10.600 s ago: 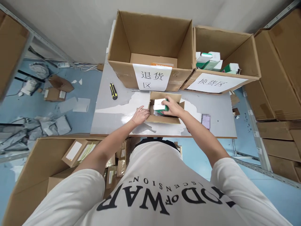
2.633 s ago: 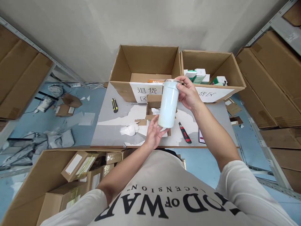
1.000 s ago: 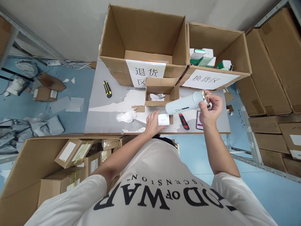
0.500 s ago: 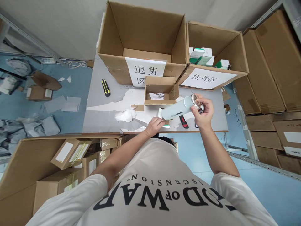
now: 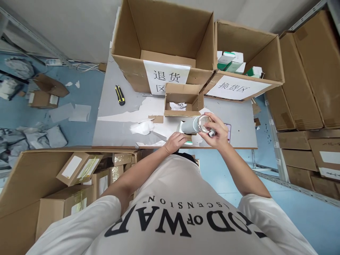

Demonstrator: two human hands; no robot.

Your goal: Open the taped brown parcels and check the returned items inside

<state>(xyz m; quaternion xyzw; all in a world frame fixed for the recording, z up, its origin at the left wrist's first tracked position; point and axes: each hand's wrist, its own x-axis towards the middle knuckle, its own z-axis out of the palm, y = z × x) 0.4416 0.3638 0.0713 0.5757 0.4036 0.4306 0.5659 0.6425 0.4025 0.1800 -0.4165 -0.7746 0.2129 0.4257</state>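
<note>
A pale blue bottle (image 5: 190, 125) with a shiny metal lid is tilted over the front of the table. My right hand (image 5: 218, 130) grips it around the lid end. Its lower end meets the open end of a small white and green box (image 5: 188, 142), which is mostly hidden behind the bottle and fingers. My left hand (image 5: 175, 142) is closed on the side of that box at the table's front edge. Just beyond, a small open carton (image 5: 183, 113) has crumpled paper (image 5: 177, 106) in it.
Two large open cartons stand at the back, one (image 5: 127, 72) left and one (image 5: 275, 76) right holding several green-white boxes. A yellow-black utility knife (image 5: 120, 95) and white crumpled wrapping (image 5: 142, 127) lie on the left. A phone (image 5: 228, 133) lies right of my right hand.
My right hand has swung the bottle's lid end left and toward me, so it stands steeper at the box. The red-black knife is now hidden, while the phone shows more.
</note>
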